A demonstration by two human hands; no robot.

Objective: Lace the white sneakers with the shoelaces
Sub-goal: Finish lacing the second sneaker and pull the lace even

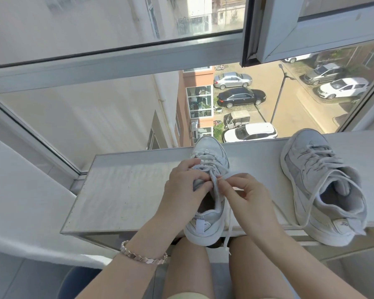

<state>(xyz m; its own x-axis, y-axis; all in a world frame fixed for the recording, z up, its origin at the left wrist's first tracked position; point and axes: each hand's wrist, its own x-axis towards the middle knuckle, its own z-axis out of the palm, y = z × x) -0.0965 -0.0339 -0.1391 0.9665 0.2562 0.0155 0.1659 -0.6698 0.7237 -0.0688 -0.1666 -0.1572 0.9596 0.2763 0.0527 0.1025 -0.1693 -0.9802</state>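
Observation:
Two white sneakers stand on a pale window sill (121,190), toes toward the glass. The near sneaker (205,225) sits in front of me, its heel over the sill's front edge. My left hand (186,186) holds its upper by the tongue and pinches the white shoelace (216,186) near the top eyelets. My right hand (244,195) pinches the same lace from the right. A loose lace end (228,231) hangs down past the heel. The second sneaker (324,190) stands at the right, laced, with slack loops.
Behind the sill is a large window (95,117) looking down on a car park; an opened sash (311,29) hangs at the upper right. My bare knees (188,266) are below the sill. A bracelet (143,256) is on my left wrist.

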